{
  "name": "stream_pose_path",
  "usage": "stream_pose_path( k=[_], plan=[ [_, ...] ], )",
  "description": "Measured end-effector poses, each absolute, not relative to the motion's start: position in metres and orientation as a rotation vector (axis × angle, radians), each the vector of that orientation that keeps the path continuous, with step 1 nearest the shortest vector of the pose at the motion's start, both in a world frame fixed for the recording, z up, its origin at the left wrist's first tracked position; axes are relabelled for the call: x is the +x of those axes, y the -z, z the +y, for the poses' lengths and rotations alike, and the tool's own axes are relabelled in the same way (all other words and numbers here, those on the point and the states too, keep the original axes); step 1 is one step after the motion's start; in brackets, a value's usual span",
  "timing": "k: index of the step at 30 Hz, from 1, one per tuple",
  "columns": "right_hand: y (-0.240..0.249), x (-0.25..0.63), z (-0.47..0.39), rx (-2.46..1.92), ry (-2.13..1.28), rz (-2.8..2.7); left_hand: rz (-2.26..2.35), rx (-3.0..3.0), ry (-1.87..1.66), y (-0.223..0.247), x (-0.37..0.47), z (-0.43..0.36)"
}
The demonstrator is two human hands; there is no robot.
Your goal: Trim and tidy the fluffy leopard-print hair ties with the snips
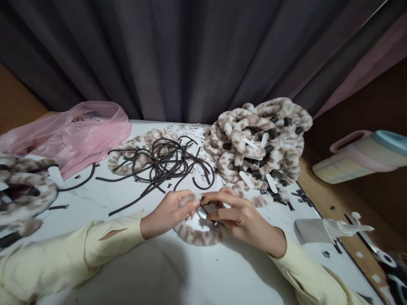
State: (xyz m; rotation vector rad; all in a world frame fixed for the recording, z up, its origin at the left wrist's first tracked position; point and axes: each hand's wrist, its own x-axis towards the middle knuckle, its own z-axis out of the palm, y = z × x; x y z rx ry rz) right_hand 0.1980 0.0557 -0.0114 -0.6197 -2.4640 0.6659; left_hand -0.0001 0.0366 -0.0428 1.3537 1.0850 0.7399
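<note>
Near the middle of the white table, a fluffy brown-and-white spotted ring (200, 235) hangs below both hands. My left hand (171, 212) is closed round one furry end of it. My right hand (237, 212) has its fingers bent together on a small dark piece (208, 207) beside that end. The fingertips of both hands nearly meet, and the exact join between the dark piece and the fur is hidden.
Black cords (171, 163) lie tangled behind the hands. A pile of furry rings (263, 135) stands at back right, more rings (34, 190) at left, near a pink bag (92, 127). A tumbler (359, 159), white bottle (314, 231) and scissors (386, 258) are at right.
</note>
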Motion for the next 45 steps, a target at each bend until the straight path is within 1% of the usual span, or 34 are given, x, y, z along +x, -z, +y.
stream_pose_path(
  k=[4, 9, 13, 23, 30, 34, 38, 41, 45],
  plan=[
    [0.011, 0.199, 0.057, -0.645, -0.691, -2.415, 1.118, 1.44, -0.706, 0.039, 0.0, 0.036],
    [0.009, 0.203, 0.064, -0.711, -0.914, -2.412, 1.128, 1.485, -0.653, 0.039, -0.001, 0.035],
    [0.013, 0.204, 0.066, -0.903, -0.929, -2.41, 1.117, 1.494, -0.668, 0.039, 0.0, 0.035],
    [0.019, 0.199, 0.059, -0.973, -1.152, -2.235, 1.046, 1.437, -0.705, 0.036, 0.0, 0.034],
    [0.017, 0.196, 0.058, -0.956, -0.935, -2.273, 1.003, 1.273, -0.656, 0.042, 0.002, 0.034],
    [0.017, 0.195, 0.057, -0.863, -0.957, -2.335, 0.933, 1.175, -0.676, 0.044, 0.003, 0.036],
    [0.016, 0.195, 0.056, -0.893, -0.99, -2.318, 1.018, 1.09, -0.658, 0.041, 0.005, 0.038],
    [0.016, 0.197, 0.058, -0.932, -0.841, -2.324, 1.058, 1.043, -0.612, 0.039, 0.006, 0.039],
    [0.013, 0.2, 0.061, -0.922, -0.476, -2.525, 1.059, 1.047, -0.566, 0.038, 0.006, 0.041]
  ],
)
